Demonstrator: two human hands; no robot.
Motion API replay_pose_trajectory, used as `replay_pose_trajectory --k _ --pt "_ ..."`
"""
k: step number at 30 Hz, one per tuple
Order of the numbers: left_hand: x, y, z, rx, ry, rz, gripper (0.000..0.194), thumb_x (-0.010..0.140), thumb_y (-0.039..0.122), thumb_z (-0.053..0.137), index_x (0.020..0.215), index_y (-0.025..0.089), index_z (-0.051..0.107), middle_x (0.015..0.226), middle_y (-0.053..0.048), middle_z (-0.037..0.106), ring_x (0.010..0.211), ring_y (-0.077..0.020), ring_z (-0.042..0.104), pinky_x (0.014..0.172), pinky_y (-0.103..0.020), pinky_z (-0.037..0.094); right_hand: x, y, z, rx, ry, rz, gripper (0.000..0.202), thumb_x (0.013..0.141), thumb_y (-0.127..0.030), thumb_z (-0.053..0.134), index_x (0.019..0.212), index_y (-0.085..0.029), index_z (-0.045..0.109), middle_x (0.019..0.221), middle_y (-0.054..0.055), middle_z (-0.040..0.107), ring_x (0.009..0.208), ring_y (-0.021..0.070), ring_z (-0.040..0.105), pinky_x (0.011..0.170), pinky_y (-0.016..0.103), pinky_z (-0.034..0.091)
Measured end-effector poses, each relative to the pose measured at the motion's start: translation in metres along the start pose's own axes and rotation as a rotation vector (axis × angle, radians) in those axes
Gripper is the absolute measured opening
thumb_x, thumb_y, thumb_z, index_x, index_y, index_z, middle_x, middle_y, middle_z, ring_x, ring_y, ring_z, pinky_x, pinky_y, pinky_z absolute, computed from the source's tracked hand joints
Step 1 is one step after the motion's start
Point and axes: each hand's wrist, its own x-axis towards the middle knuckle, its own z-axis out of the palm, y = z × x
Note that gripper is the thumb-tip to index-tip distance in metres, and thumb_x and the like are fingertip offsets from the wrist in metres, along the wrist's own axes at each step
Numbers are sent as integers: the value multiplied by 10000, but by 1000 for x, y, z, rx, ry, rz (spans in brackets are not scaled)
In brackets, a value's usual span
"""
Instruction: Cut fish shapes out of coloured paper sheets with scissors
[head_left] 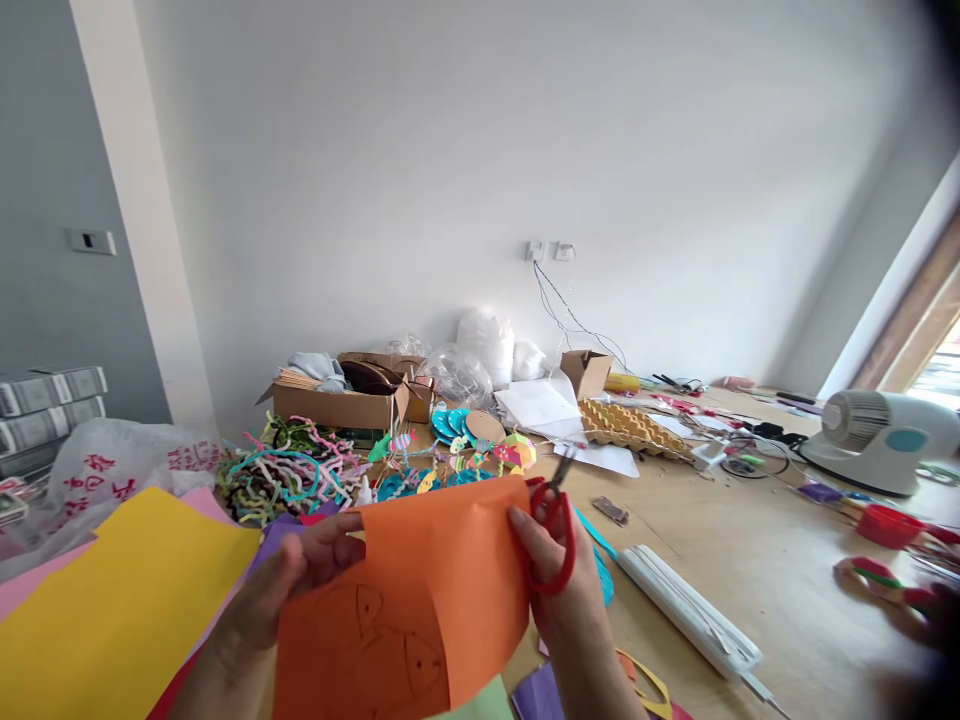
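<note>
An orange sheet of paper [480, 590] hangs in front of me, its right part curved over. Fish shapes are drawn in dark lines on its lower left, and a notch shows at its upper left. My left hand [289, 575] is at that notch, fingers curled at the sheet's edge and partly hidden behind it. My right hand [559, 570] pinches the right edge under its thumb. Red-handled scissors [564, 560] hang on the same hand, blades pointing up and away from the paper.
Yellow paper [142, 590] lies on the left near a plastic bag [127, 465]. Behind are pipe cleaners [289, 470], small paper fish [472, 458], a cardboard box [337, 405] and an egg tray [630, 428]. A power strip [690, 610] and white fan [885, 440] stand right.
</note>
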Motion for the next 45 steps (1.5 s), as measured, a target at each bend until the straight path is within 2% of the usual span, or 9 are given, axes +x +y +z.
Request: replay_pose_trajectory --k 3,8,13,17,21,27,30,35,45 --pt "7 -5 0 -217 -178 61 678 694 722 547 1163 247 670 1095 -113 729 1070 -368 628 911 -479 476 1 -1 2 53 202 -198 335 636 -338 795 873 -185 615 807 20 692 685 185 638 599 274 509" --pt "19 -21 8 -373 -367 245 844 622 734 604 1362 355 456 1279 -61 638 1182 -315 563 937 -439 479 5 3 5 104 333 -315 348 627 -327 792 888 -195 603 833 8 685 752 197 638 659 301 507" --pt "22 -31 45 -227 138 292 770 579 473 820 1283 353 532 1209 -32 675 1138 -297 586 850 -348 532 4 16 3 -6 277 -288 328 689 -361 751 927 -230 567 866 13 672 757 203 609 648 301 488" --pt "24 -20 58 -49 580 337 440 608 236 838 1007 236 652 851 -3 725 730 -186 678 536 -222 527 2 25 3 -165 152 -226 297 741 -408 706 929 -247 543 858 15 644 765 212 577 648 297 477" --pt "19 -2 49 102 561 353 298 639 373 805 697 182 583 459 76 523 356 -72 445 340 -168 385 8 25 0 -405 37 -206 299 742 -468 687 832 -214 557 742 9 594 685 191 513 616 286 429" --pt "13 13 36 180 677 385 338 694 220 752 1007 204 626 910 -40 699 686 -213 686 494 -284 578 8 0 -9 -577 176 -298 304 822 -523 576 839 -222 538 751 10 562 716 188 483 637 286 380" --pt "14 13 40 155 689 400 369 763 131 661 1117 228 619 1024 -57 694 777 -248 706 551 -336 612 -7 -7 -1 -550 -76 -240 378 823 -589 536 800 -211 547 706 12 539 669 173 466 611 282 372" --pt "13 13 46 144 737 405 409 821 90 585 1205 231 602 1067 -68 713 871 -243 707 654 -348 629 -27 9 30 -498 -534 212 511 733 -692 535 700 -185 492 583 2 508 553 140 470 539 264 373" --pt "13 11 50 67 706 382 475 828 119 592 1288 232 556 1110 -74 724 902 -254 713 709 -339 627 -26 28 41 -693 -635 397 294 744 -455 554 656 -187 470 563 -13 531 510 100 501 475 190 370"
